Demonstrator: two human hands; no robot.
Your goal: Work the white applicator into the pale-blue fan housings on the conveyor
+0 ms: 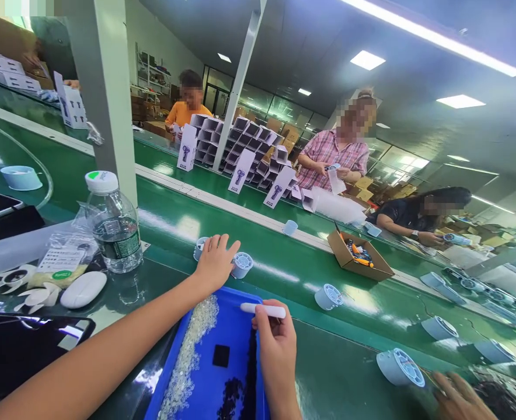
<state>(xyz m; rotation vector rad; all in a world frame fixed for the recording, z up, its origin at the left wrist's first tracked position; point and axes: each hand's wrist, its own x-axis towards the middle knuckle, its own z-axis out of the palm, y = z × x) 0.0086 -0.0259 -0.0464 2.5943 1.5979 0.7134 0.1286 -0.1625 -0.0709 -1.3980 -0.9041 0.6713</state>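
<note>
Two bare hands at work over a glossy green belt [284, 274]. Far left, on the bench: a clear plastic water bottle [113, 224] with a white cap, a crinkled packet [63, 262], a smooth white oval pebble-shape [83, 289]. Next, left hand [216, 259] stretched palm down past the blue tray [236, 332], fingers loosely together and barely fanned, tips just beside a pale blue round part [241, 263] with a spoked white face. In the tray: a band of tiny clear grains [192, 350], a flat black square [221, 355], a scatter of small black bits [236, 396]. Over its far rim, right hand [275, 344] pinching a slim white stick [262, 310] between thumb and curled fingers, stick held level. Best handled, by the look of it, with the round part steadied flat and the stick kept light and low. Further right, an open cardboard box [358, 256] and another person's hand [457, 399] near one more round part [400, 367].
</note>
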